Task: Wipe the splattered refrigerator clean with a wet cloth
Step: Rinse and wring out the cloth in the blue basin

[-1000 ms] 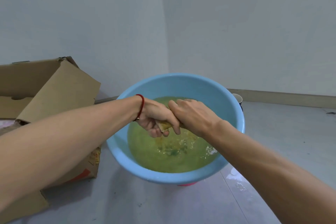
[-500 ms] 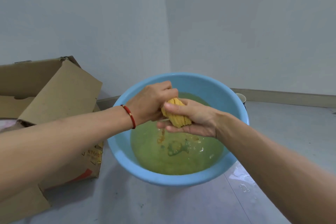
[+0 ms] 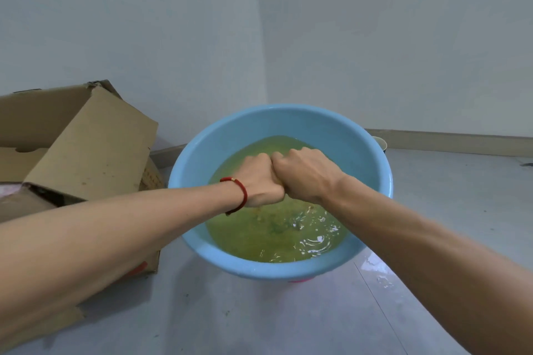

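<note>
Both fists, left hand (image 3: 261, 181) and right hand (image 3: 305, 174), now butt together over the basin (image 3: 202, 153), each grip clamped on the cloth (image 3: 279, 181), which was exposed 0.5 seconds ago and is now nearly hidden, wringing it out before the refrigerator wipe.

Open cardboard box (image 3: 86, 147) left on grey floor (image 3: 259, 320); cup (image 3: 380, 143) by wall.

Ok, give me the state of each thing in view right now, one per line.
left hand: fist closed, pressed against the right hand above the water
right hand: fist closed, knuckles up
cloth: almost hidden between the fists, only a sliver shows
basin: upright on the floor, part full
water: murky yellow-green, rippling
cardboard box: open, flaps up
floor: wet patch beside the basin
</note>
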The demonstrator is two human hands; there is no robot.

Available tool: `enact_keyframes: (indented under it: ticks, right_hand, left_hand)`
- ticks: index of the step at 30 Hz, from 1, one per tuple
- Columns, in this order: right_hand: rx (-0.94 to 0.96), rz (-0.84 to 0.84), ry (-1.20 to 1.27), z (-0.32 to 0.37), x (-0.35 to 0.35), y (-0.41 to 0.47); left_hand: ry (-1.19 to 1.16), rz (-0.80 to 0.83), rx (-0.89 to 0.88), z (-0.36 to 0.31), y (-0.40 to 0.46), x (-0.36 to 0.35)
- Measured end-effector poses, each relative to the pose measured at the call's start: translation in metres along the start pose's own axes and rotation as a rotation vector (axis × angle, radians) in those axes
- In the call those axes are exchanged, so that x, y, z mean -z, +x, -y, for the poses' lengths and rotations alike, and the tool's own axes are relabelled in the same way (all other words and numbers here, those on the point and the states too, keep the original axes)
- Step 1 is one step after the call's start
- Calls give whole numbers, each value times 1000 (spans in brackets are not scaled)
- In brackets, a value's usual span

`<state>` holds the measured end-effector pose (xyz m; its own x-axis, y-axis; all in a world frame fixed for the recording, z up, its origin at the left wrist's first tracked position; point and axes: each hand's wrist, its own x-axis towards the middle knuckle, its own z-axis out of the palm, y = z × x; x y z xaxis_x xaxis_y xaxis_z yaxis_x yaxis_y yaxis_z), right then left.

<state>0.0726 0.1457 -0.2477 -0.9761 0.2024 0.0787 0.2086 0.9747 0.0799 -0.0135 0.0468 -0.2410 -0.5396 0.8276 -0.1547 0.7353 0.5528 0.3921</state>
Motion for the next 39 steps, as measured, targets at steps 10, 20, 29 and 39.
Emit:
enact_keyframes:
  ticks: [10, 20, 29, 39]
  right_hand:
    - [260, -242, -166, -24, 3, 2]
    - [388, -306, -135, -23, -1, 2]
    - [29, -57, 17, -44, 31, -17]
    - [-805, 101, 757, -130, 93, -220]
  left_hand:
    - [-704, 195, 240, -13, -16, 0]
    - [-855, 201, 267, -9, -30, -11]
    - [-461, 207, 15, -19, 3, 4]
    - [-535, 387, -608, -192, 20, -11]
